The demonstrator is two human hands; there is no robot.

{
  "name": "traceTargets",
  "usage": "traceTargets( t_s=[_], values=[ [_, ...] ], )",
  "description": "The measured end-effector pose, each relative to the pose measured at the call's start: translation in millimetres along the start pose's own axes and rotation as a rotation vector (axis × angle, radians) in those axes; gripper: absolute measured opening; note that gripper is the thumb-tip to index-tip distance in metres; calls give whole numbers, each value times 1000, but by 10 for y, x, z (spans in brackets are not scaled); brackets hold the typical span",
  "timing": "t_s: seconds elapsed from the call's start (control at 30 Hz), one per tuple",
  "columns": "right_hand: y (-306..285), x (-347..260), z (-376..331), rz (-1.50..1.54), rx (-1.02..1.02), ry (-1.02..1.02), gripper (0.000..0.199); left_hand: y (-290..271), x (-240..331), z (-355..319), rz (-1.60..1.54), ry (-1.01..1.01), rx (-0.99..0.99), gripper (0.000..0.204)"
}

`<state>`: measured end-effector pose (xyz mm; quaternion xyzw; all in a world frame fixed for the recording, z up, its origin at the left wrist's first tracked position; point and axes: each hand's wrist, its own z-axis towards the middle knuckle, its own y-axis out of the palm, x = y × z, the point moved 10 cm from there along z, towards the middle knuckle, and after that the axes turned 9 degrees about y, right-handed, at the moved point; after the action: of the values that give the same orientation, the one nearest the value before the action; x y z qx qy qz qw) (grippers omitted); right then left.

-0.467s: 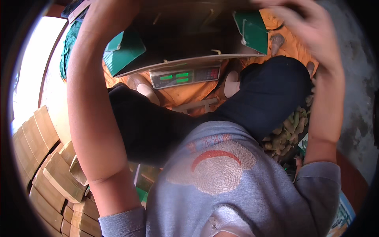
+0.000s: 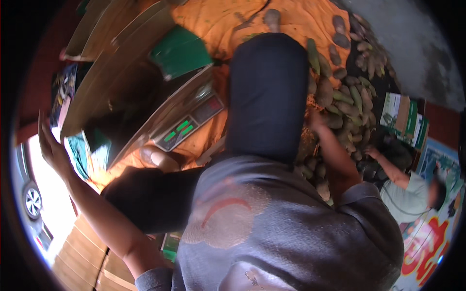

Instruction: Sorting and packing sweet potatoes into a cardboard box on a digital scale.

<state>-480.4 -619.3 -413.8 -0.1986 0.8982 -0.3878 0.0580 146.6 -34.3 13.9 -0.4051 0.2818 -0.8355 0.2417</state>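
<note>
A large open cardboard box (image 2: 182,92) with dark green flaps (image 2: 182,51) stands tilted in view on a digital scale (image 2: 189,127) with green lit digits. At the box's left side my left hand (image 2: 54,153) is raised, fingers stretched out, holding nothing. My right hand (image 2: 316,121) reaches past my right knee to a heap of brown and greenish root-like produce (image 2: 357,102). Its fingers are blurred and partly lost against the heap, so I cannot tell whether it grips a piece.
Loose produce lies on an orange sheet (image 2: 213,19) beyond my knee. Flat cardboard boxes (image 2: 80,247) are stacked at lower left. A co-worker (image 2: 405,194) sits at the right, one arm toward the heap, near a green and white carton (image 2: 407,119). A car (image 2: 33,199) stands outside.
My view has turned right, so box and scale sit further left. My right hand has come down from above the box to the heap. My left hand now shows beside the box.
</note>
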Motion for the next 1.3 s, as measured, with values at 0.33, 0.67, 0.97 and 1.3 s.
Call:
traceTargets(
  t_s=[0.33,0.67,0.97,1.3],
  values=[
    [188,-230,-222,132,-280,-7,41,-405,-1084,-540,132,-580,65,77],
    [-1145,293,1006,313,169,208,47,-1031,-2011,-939,496,-543,-484,80],
    [-1351,676,1639,285,366,279,70,-905,-2027,-1740,406,-651,-308,55],
    [-997,-316,833,-77,272,-11,82,-1223,-1681,-1787,282,-890,-143,55]
  ],
)
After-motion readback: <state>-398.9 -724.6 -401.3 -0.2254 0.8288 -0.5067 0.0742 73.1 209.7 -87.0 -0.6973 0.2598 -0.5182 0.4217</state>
